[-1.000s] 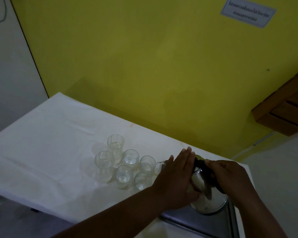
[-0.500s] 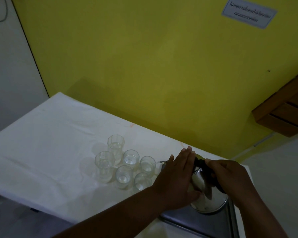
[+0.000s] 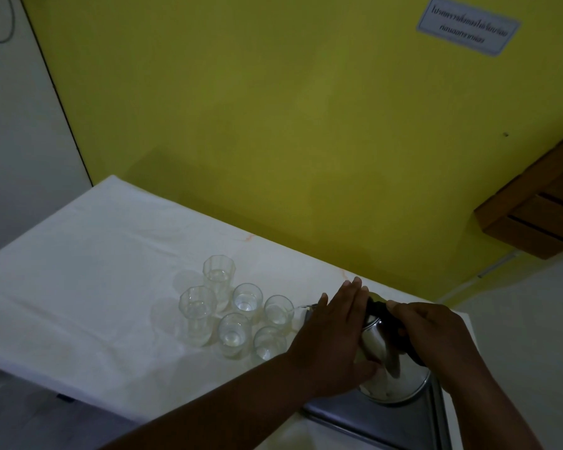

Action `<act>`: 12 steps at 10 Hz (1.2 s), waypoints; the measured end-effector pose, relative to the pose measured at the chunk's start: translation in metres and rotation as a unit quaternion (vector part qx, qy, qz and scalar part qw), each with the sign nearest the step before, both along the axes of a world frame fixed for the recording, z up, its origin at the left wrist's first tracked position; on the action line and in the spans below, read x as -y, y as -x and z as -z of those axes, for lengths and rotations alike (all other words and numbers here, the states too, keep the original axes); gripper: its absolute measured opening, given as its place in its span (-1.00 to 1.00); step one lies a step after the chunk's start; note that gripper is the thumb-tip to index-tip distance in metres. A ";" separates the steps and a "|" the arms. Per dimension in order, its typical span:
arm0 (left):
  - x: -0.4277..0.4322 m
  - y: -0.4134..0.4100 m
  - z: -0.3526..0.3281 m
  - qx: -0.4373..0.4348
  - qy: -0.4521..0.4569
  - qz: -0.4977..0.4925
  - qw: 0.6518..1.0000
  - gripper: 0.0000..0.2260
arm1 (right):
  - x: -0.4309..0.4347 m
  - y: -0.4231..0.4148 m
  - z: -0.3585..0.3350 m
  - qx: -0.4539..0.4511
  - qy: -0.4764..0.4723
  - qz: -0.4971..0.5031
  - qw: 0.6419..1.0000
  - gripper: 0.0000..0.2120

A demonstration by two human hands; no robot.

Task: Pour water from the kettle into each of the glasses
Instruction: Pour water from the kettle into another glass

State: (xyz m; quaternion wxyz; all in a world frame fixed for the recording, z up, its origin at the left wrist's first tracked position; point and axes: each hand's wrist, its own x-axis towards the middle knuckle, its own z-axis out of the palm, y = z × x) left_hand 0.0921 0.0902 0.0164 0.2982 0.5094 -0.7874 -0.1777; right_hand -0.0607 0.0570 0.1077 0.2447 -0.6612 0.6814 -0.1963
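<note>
A steel kettle [image 3: 391, 371] with a black handle is tilted to the left over a metal tray [image 3: 368, 423]. My right hand [image 3: 436, 336] grips the handle. My left hand [image 3: 335, 336] lies flat against the kettle's left side and lid, covering most of the spout. A thin stream of water runs from the spout tip [image 3: 307, 307] toward the rightmost small glass [image 3: 277, 311]. Several clear glasses stand clustered on the white cloth, among them a tall faceted glass [image 3: 218, 277] at the back and another tall glass [image 3: 197, 311] at the left.
The white-covered table [image 3: 78, 271] stands against a yellow wall [image 3: 273, 125]. A wooden shelf [image 3: 540, 216] hangs at the right, above the table's right end. The table's front edge drops off at the lower left.
Hands and kettle hold almost the same pose. A thin stream of water from the spout toward the rightmost glass shows more plainly now.
</note>
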 end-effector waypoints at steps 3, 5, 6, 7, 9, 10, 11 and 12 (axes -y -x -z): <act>-0.002 0.000 -0.002 -0.007 -0.005 -0.001 1.000 -0.08 | -0.001 -0.001 0.000 0.005 0.006 -0.004 1.000 -0.54; -0.003 0.000 -0.003 -0.003 -0.003 -0.003 1.000 -0.08 | -0.002 0.000 0.000 0.002 0.009 0.000 1.000 -0.53; -0.003 0.000 -0.003 -0.001 -0.006 -0.002 1.000 -0.08 | -0.002 0.000 0.000 -0.002 0.007 -0.005 1.000 -0.52; -0.003 0.000 -0.003 0.003 -0.007 -0.002 1.000 -0.07 | -0.002 0.001 0.000 -0.001 0.006 -0.006 1.000 -0.53; -0.003 -0.002 -0.003 -0.001 -0.010 -0.001 1.000 -0.08 | 0.000 0.002 0.002 0.002 0.006 -0.010 1.000 -0.51; -0.003 -0.002 -0.004 -0.001 -0.011 -0.001 1.000 -0.08 | 0.000 0.002 0.002 0.000 0.006 -0.012 1.000 -0.52; -0.002 -0.002 -0.005 0.000 -0.013 0.000 1.000 -0.07 | 0.001 0.002 0.002 0.000 0.006 -0.011 1.000 -0.53; -0.001 -0.002 -0.005 0.003 -0.013 0.000 1.000 -0.07 | 0.002 0.001 0.002 0.000 0.009 -0.014 1.000 -0.52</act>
